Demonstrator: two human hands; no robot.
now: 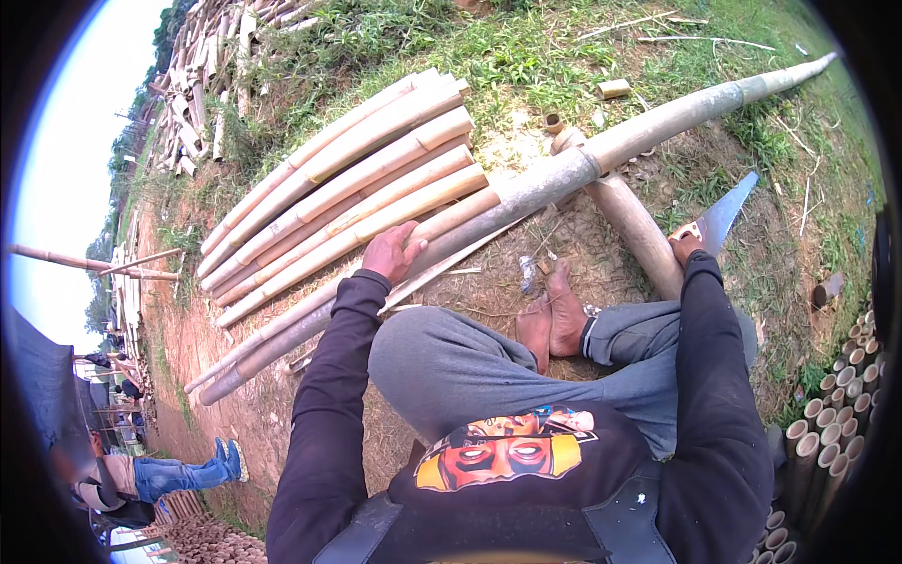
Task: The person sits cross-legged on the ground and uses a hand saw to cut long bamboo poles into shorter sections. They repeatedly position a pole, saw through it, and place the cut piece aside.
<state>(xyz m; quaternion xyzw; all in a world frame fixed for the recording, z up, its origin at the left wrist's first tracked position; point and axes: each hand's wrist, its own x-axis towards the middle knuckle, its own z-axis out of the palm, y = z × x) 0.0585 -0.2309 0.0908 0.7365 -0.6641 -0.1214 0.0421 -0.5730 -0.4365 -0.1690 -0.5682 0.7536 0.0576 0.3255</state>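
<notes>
A long bamboo pole (545,183) slants from the lower left to the far upper right, its middle grey and its far part pale. Alongside its near part lies a thinner tan bamboo length (455,218). My left hand (392,252) is wrapped over that tan length, its fingers closed on it. Under the long pole, a thick bamboo piece (634,226) lies crosswise as a rest. To its right, my right hand (688,246) grips the wooden handle of a handsaw (728,214). The saw's blade points up and away, apart from the bamboo.
Several cut bamboo lengths (348,188) lie side by side to the left. Bamboo heaps stand at the far left (202,94) and lower right (836,423). My bare feet (562,315) rest near the crosswise piece. Another person (169,477) is at the lower left.
</notes>
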